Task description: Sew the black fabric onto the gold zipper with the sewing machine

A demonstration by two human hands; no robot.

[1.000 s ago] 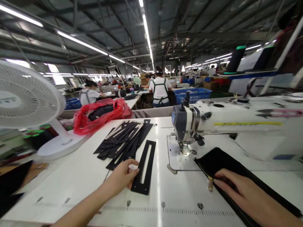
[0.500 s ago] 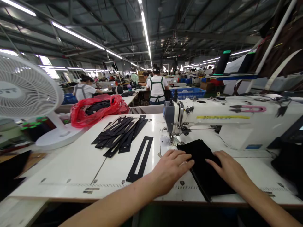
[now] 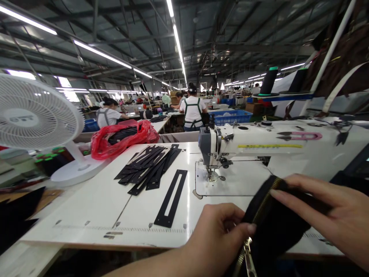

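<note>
The black zippered fabric piece lies between the left hand and right hand, both pinching it along its brass zipper, above the surface's near edge.

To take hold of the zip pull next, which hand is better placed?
Probably the left hand: it pinches the black fabric right beside the zip pull, while the right hand grips farther away.
</note>
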